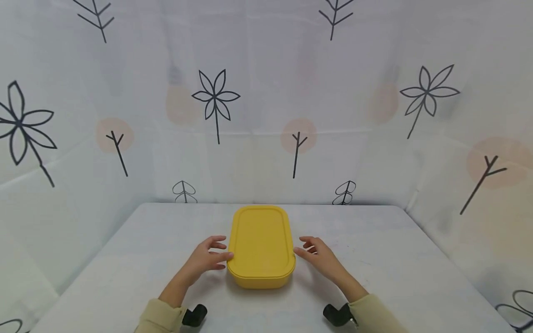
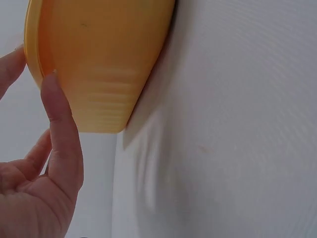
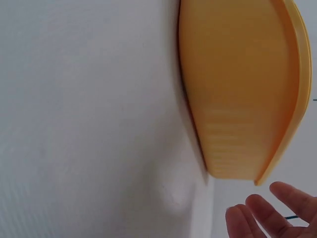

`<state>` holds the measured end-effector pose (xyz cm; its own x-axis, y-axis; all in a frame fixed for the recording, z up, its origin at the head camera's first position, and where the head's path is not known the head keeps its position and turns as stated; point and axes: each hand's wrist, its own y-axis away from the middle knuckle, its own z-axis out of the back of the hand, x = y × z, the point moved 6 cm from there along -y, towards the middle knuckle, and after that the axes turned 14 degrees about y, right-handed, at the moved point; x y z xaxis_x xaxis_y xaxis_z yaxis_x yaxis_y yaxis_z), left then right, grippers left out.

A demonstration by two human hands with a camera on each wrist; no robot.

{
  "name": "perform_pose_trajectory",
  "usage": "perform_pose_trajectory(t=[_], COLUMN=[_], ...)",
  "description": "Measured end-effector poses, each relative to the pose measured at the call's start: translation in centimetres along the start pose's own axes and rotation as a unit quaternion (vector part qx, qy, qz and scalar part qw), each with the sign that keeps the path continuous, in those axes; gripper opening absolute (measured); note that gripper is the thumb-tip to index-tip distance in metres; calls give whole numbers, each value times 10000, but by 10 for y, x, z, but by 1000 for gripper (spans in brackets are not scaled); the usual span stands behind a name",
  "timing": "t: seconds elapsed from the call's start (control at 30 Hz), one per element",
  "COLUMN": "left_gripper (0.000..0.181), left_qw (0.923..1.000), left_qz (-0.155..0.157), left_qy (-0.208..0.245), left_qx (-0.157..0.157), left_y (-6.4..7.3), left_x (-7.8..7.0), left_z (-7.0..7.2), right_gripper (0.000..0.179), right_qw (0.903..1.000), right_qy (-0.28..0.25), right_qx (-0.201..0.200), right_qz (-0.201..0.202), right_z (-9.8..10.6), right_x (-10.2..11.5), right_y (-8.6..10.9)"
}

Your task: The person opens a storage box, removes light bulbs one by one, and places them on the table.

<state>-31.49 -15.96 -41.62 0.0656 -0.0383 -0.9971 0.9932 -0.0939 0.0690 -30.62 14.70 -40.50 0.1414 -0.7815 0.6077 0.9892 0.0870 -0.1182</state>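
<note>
A yellow rectangular food container (image 1: 261, 245) with rounded corners and a lid stands on the white table, its long side running away from me. To its left, my left hand (image 1: 207, 255) has its fingers spread loosely, and the thumb touches the lid's edge. The left wrist view shows thumb and a fingertip at the rim of the container (image 2: 106, 59). My right hand (image 1: 322, 256) is at the other long side, fingers loosely bent, thumb close to the rim. In the right wrist view, the visible fingers are apart from the container (image 3: 237, 89). Its inside is hidden.
The white table (image 1: 374, 249) reaches back to a pale cloth (image 1: 258, 162) printed with flowers and twigs, which also hangs at both sides. Black wrist-worn devices (image 1: 195, 316) show beside both beige sleeves (image 1: 162, 317).
</note>
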Motion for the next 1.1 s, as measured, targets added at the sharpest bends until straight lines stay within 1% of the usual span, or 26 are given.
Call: perform_pose_trajectory(t=[0.2,0.43,0.63,0.87,1.1], left_gripper=[67,67,72,71,70], left_qw=[10000,10000,9999,9999,9998], left_qz=[19,78,134,117,162], left_qy=[9,-24,-71,-72,-81], left_qx=[41,48,-69,-21,-31], left_y=[-1,-1,0,-1,0], left_x=[1,2,0,-1,-4], left_z=[-6,-11,-9,-8,-7], right_gripper=[52,47,47,46,47], right_qw=[9997,9987,9980,9981,9975], right_qy=[-204,-470,-560,-497,-599], right_qx=[100,160,152,175,263], right_qz=[18,119,247,309,282], right_z=[-8,-11,-13,-13,-12], right_x=[3,4,9,12,12], right_y=[0,1,1,-1,-1])
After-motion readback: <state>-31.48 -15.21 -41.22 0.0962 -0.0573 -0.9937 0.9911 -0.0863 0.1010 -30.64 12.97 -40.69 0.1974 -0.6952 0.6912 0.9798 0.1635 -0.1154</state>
